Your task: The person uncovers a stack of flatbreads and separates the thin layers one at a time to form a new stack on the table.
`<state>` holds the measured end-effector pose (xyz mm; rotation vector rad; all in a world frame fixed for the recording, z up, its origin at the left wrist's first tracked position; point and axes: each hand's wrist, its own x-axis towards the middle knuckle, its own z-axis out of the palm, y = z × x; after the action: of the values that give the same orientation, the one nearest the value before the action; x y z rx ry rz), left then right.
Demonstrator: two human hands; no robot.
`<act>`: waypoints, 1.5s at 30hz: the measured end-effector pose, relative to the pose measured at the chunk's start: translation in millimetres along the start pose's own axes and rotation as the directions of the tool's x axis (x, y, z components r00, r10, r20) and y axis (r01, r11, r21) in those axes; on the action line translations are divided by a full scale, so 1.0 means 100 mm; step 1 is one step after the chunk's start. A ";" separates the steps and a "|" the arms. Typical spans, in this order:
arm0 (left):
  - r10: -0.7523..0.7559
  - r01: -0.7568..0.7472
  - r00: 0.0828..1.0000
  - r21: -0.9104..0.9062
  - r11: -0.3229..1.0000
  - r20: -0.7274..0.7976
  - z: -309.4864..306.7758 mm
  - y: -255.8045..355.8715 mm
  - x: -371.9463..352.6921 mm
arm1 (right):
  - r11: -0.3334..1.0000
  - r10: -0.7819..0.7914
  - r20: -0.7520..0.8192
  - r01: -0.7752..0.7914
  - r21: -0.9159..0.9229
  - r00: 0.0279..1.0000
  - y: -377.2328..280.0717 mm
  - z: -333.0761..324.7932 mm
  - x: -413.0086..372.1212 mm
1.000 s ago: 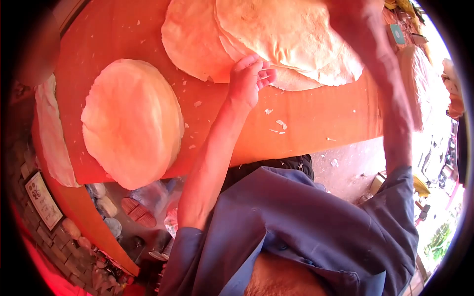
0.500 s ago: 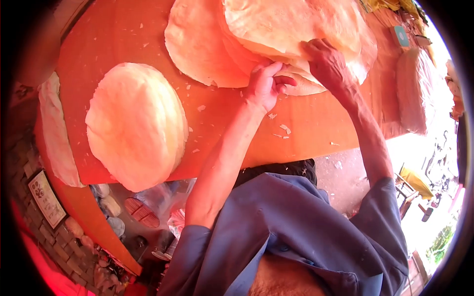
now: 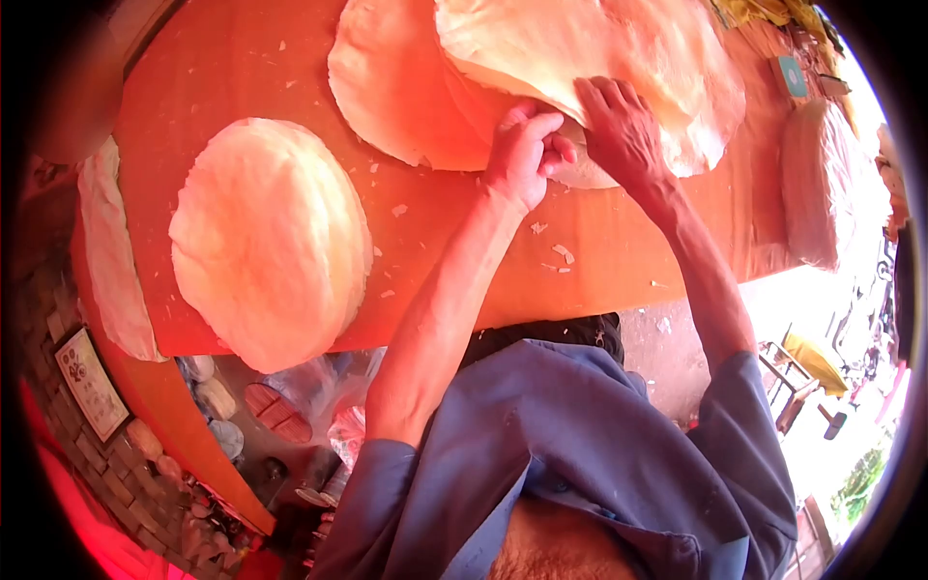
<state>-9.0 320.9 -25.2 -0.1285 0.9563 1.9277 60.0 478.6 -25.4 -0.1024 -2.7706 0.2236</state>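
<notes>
Several large thin round sheets (image 3: 599, 48) lie overlapped at the top centre of the orange table (image 3: 425, 251). My left hand (image 3: 527, 155) is at their near edge, its thumb and fingers bent together under the rim of the top sheet; what lies between the fingers is too small to tell. Close to its right, my right hand (image 3: 619, 126) pinches the edge of the top sheet, fingers over it. A separate stack of pale round sheets (image 3: 266, 242) rests at the table's left, reaching over the near edge.
Small pale scraps (image 3: 564, 254) are scattered on the table. A wrapped pale bundle (image 3: 812, 184) lies at the right end, with a small green box (image 3: 790, 75) behind it. A framed sign (image 3: 90, 385) is at the lower left.
My right hand has moved left, nearer my left hand, and the top sheet's edge has come with it, covering more of the layers beneath. My left hand has risen slightly.
</notes>
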 end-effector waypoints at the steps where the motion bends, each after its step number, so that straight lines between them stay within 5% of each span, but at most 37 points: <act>1: 0.019 -0.019 1.000 -0.004 1.000 0.012 0.00 0.00 0.01 | 1.000 0.005 0.005 -0.005 -0.003 1.000 0.04 0.03 0.02; 4: -0.018 0.023 0.998 0.074 0.997 -0.059 0.02 0.00 -0.14 | 0.998 -0.038 0.154 0.045 -0.043 0.987 0.28 0.07 0.22; 5: -0.042 0.059 0.991 0.137 0.989 -0.125 0.00 0.00 -0.20 | 0.972 0.066 0.226 -0.011 -0.236 0.972 0.32 -0.10 0.36; 6: -0.052 0.081 0.987 0.187 0.979 -0.151 -0.05 -0.02 -0.27 | 0.956 -0.033 0.121 0.066 -0.284 0.992 0.54 -0.25 0.42; 7: -0.057 0.085 0.986 0.185 0.979 -0.154 -0.10 -0.05 -0.33 | 0.690 -0.023 0.344 0.264 -0.674 0.939 0.58 -0.56 0.69; 8: -0.065 0.100 0.977 0.166 0.981 -0.204 -0.14 -0.08 -0.38 | 0.913 0.337 0.078 -0.305 -0.271 0.938 0.34 -0.97 0.72; 9: -0.071 0.111 0.966 0.150 0.982 -0.249 -0.17 -0.10 -0.40 | 0.973 -0.091 -0.206 0.042 -0.227 0.974 0.05 -1.38 0.86; 11: -0.084 0.109 0.973 0.110 0.988 -0.215 -0.18 -0.10 -0.39 | 0.857 -0.155 -0.062 0.103 -0.505 0.986 0.23 -1.11 0.70; 12: -0.089 0.100 0.981 0.062 0.993 -0.170 -0.13 -0.08 -0.38 | 0.959 0.112 0.063 -0.091 -0.269 0.992 0.23 -0.92 0.53; 13: -0.093 0.095 0.988 0.013 0.995 -0.127 -0.10 -0.08 -0.36 | 0.993 -0.071 -0.073 0.063 -0.101 0.995 0.26 -0.61 0.41; 15: -0.081 0.076 0.989 -0.047 0.996 -0.123 -0.13 -0.16 -0.29 | 0.998 -0.055 0.109 0.057 -0.020 0.993 0.37 -0.07 0.08; 18: -0.041 0.031 0.993 -0.096 0.995 -0.112 -0.12 -0.18 -0.27 | 0.999 -0.037 -0.052 0.039 0.035 0.998 0.19 -0.02 -0.09; 22: -0.026 0.016 0.995 -0.095 0.995 -0.096 -0.08 -0.19 -0.23 | 0.997 0.032 0.036 -0.034 0.067 0.999 0.16 -0.16 0.00; 24: -0.014 0.007 0.997 -0.097 0.995 -0.072 -0.10 -0.19 -0.20 | 0.998 0.057 0.237 -0.065 0.025 0.970 0.09 -0.22 0.13; 28: -0.001 -0.007 0.996 -0.096 0.995 -0.085 -0.07 -0.10 -0.17 | 0.986 -0.060 0.122 0.040 0.161 0.991 -0.04 -0.25 -0.05; 35: 0.071 -0.072 0.997 -0.056 0.996 -0.026 -0.03 -0.06 -0.17 | 1.000 -0.026 -0.049 0.026 -0.008 0.998 0.04 0.07 -0.04; 37: 0.044 -0.045 0.998 -0.015 0.999 -0.049 -0.07 -0.06 -0.22 | 0.997 0.076 0.097 -0.075 -0.012 0.992 0.18 0.00 0.10; 40: -0.055 0.061 0.993 0.055 0.997 -0.107 -0.12 -0.24 -0.30 | 0.982 -0.022 0.310 0.079 -0.171 0.951 0.45 -0.42 0.54; 43: -0.105 0.123 0.985 0.129 0.984 -0.136 -0.02 -0.38 -0.28 | 0.997 0.080 -0.044 -0.081 -0.014 0.996 0.23 -1.33 1.03; 45: -0.151 0.157 0.981 0.042 0.987 -0.119 0.09 -0.41 -0.26 | 0.988 0.089 -0.111 -0.102 -0.116 0.990 0.11 -1.56 1.14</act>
<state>40.6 318.6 -30.3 -0.2792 1.0408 1.7679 9.2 523.3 155.9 -0.2714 -2.6751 0.0708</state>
